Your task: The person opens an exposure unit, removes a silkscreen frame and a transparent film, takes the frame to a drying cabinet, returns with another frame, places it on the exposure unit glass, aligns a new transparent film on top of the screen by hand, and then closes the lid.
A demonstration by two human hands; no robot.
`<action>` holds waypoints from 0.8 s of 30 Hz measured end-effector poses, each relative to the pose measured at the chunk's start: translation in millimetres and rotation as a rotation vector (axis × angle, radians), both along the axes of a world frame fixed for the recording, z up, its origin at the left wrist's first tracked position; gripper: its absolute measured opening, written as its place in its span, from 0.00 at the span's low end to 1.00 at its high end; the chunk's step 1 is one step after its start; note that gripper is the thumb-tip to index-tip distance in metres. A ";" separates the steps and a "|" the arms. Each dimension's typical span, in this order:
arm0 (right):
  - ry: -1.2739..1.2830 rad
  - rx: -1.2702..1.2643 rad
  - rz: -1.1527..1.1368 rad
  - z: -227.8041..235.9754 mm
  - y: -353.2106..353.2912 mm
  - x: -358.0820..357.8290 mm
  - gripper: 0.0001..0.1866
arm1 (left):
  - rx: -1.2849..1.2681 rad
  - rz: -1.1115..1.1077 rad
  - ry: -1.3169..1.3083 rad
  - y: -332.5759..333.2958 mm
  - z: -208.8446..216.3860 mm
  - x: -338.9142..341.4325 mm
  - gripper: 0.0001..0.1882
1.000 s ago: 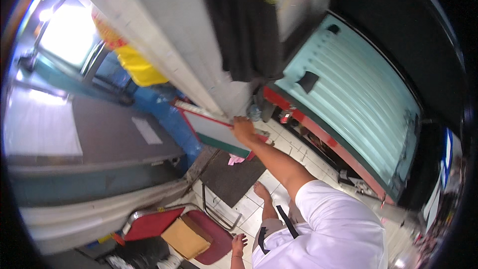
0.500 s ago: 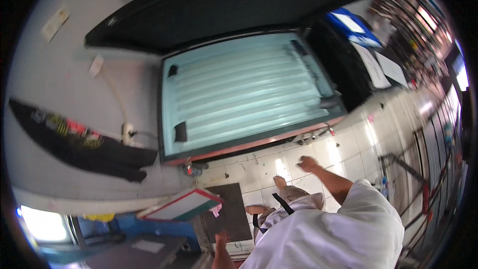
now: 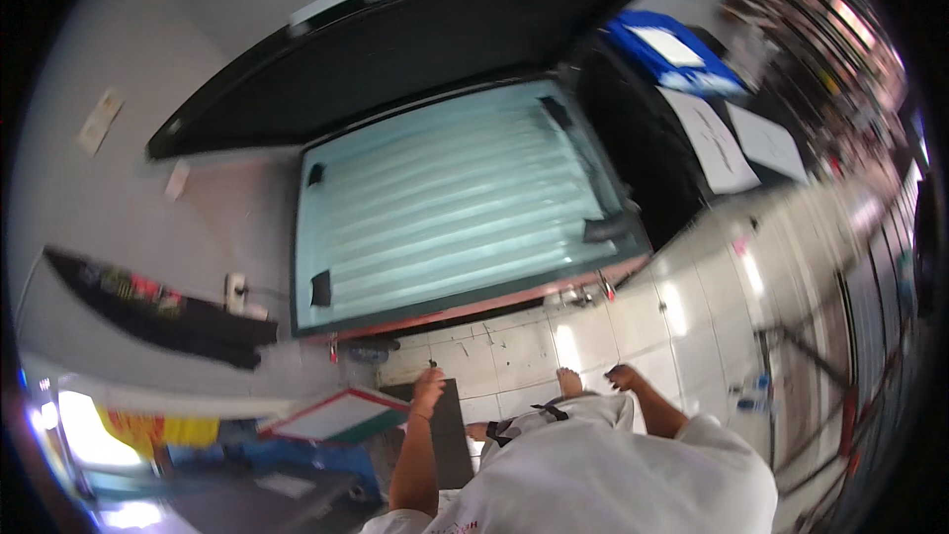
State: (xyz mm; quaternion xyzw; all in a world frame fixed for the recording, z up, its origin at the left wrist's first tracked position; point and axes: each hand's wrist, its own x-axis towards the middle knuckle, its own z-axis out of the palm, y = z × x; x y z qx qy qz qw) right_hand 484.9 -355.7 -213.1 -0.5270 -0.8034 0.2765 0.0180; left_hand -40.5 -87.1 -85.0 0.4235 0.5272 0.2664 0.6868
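Framed screen [image 3: 341,415] leans low left, red-green frame, long axis running left-right, tilted up to the right. Left hand [image 3: 429,388] just right of it, apart, fingers loosely spread, holding nothing. Right hand [image 3: 625,377] empty, half-curled above the tiled floor [image 3: 692,326].

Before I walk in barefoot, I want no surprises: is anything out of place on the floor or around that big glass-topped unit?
The framed screen rests tilted beside the dark floor mat, and black tape patches dot the glass bed. No spill shows on the tiles.
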 end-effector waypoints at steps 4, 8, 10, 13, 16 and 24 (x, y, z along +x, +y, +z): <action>0.486 -0.758 -0.814 79.2 105.5 -78.8 0.18 | 0.158 -1.128 1.065 -162.4 -111.3 -6.0 0.23; 0.352 -0.966 -0.770 53.5 145.1 -21.8 0.14 | -0.253 -0.711 0.683 -227.1 -61.6 68.4 0.27; 0.211 -1.021 -0.664 66.6 173.6 -29.1 0.12 | -0.271 -0.690 0.563 -259.7 -42.7 63.7 0.29; 0.106 -0.953 -0.571 58.8 210.0 -13.2 0.12 | -0.459 -0.434 0.482 -258.7 11.2 81.7 0.29; 0.175 -1.028 -0.367 69.0 238.6 -40.3 0.12 | -0.673 -0.113 0.547 -292.1 48.2 104.6 0.26; 0.169 -0.916 -0.373 100.3 225.3 -124.0 0.16 | -0.572 -0.191 0.579 -331.0 74.4 102.6 0.23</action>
